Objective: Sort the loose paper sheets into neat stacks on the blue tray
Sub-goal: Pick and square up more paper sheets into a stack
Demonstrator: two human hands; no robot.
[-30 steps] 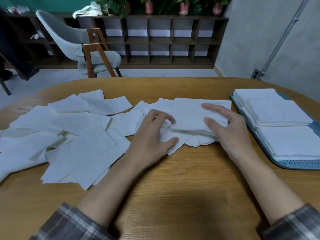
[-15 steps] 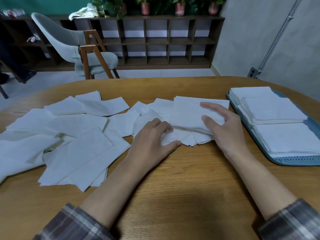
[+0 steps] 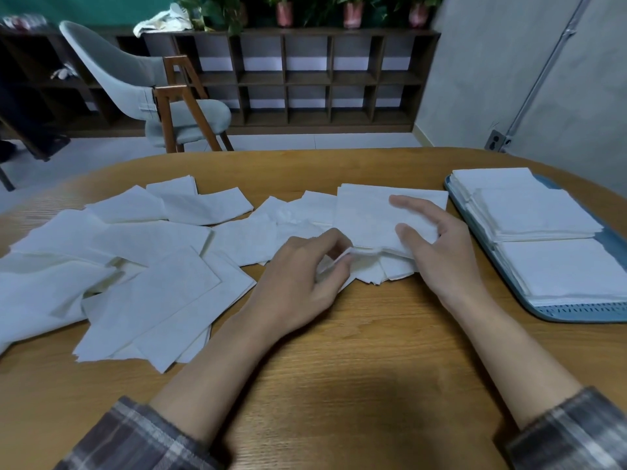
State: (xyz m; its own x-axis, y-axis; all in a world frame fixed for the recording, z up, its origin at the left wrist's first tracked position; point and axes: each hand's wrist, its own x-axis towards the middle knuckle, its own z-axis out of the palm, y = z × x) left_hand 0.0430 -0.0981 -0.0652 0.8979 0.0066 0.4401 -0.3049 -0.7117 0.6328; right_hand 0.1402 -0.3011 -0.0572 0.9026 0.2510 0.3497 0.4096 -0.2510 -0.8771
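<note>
Several loose white paper sheets (image 3: 142, 266) lie scattered over the left and middle of the wooden table (image 3: 339, 385). A small pile of sheets (image 3: 366, 218) sits in the middle. My right hand (image 3: 437, 252) holds its right edge, thumb on top and fingers curled round it. My left hand (image 3: 302, 276) pinches the pile's near-left corner between thumb and fingers. The blue tray (image 3: 576, 313) at the right carries three neat white stacks (image 3: 536, 215).
A grey chair with wooden legs (image 3: 159, 93) stands behind the table at the left. A dark shelf unit (image 3: 305, 76) with potted plants on top lines the back wall. Bare wood lies between my forearms.
My left hand slid toward the near-left corner of the middle pile and now pinches it. My right hand stayed on the pile's right edge. The camera shifted slightly.
</note>
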